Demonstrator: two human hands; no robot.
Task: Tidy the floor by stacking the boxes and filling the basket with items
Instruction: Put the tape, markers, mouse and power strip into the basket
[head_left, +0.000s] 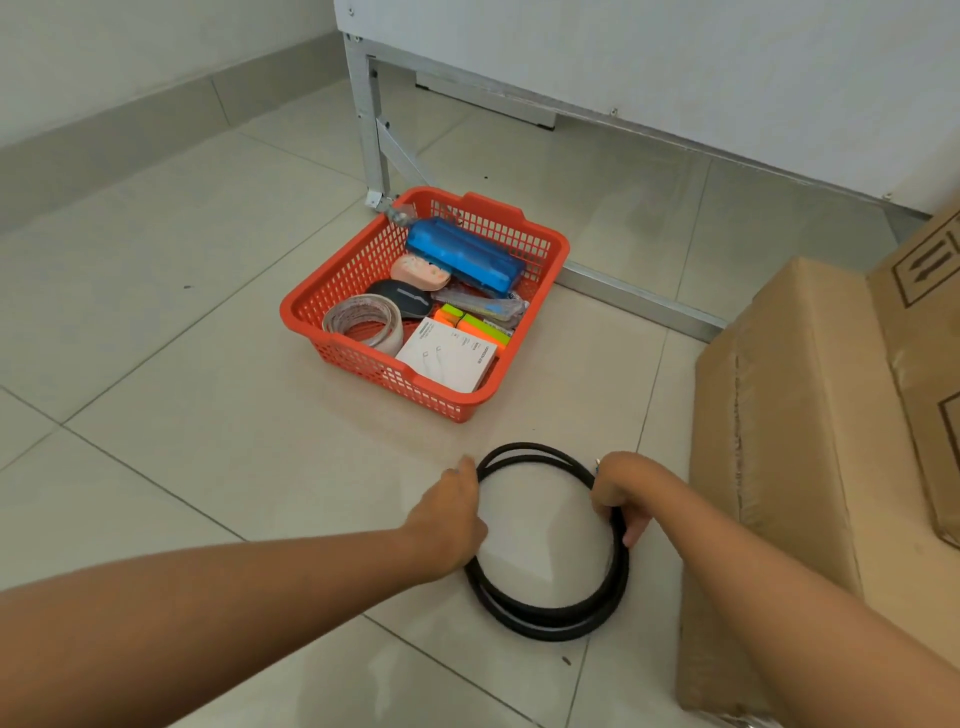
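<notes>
A coiled black cable (545, 616) lies on the tiled floor in front of me. My left hand (452, 514) grips its left side, fingers curled round the loops. My right hand (626, 493) grips the right side with fingers wrapped round the strands. Beyond the coil stands an orange plastic basket (332, 291) holding a blue case (465, 254), a tape roll (363, 319), a white box (447, 358), a black pouch and highlighters. Two cardboard boxes sit at the right: a long one (795, 467) lying beside my right arm and a second (930, 332) leaning behind it.
A white panel on a metal frame (374, 135) stands just behind the basket, its foot touching the basket's far corner. A grey skirting runs along the left wall. Bare tiles stretch to the left of the basket and the coil.
</notes>
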